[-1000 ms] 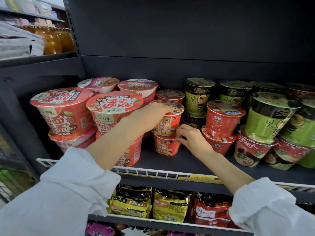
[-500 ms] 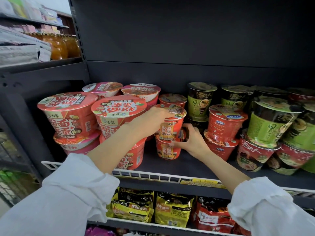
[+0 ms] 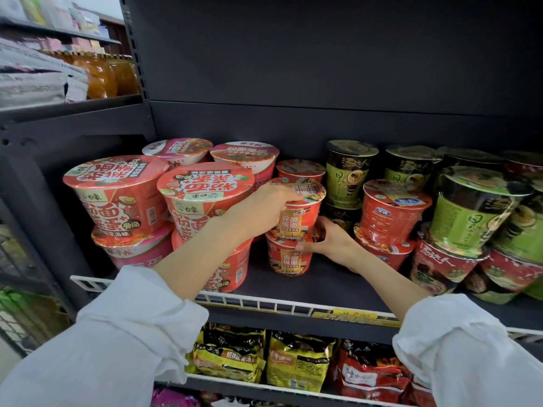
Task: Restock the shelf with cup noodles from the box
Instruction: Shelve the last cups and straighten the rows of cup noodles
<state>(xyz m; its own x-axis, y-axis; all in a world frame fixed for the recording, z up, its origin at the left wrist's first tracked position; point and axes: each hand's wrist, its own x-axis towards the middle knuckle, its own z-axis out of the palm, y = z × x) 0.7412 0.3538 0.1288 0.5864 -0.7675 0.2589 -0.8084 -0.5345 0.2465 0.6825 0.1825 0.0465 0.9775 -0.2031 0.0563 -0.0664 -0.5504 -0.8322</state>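
Two small red-and-orange cup noodles stand stacked in the middle of the dark shelf [image 3: 329, 283]. My left hand [image 3: 264, 205] grips the upper cup [image 3: 302, 214] from the left, fingers over its lid rim. My right hand [image 3: 330, 240] holds the seam between the upper cup and the lower cup [image 3: 289, 258] from the right, thumb on the front. A third matching cup [image 3: 301, 168] stands behind them. The box is out of view.
Large red bowl noodles [image 3: 202, 201] are stacked on the left, touching my left forearm. Red cups [image 3: 393, 212] and green-and-black cups [image 3: 470, 212] crowd the right. A white wire rail [image 3: 258, 304] edges the shelf front. Noodle packets [image 3: 296, 362] fill the shelf below.
My right hand slid from the lower cup's side up to the seam between the two cups. My left hand stayed on the upper cup. The view moved slightly closer.
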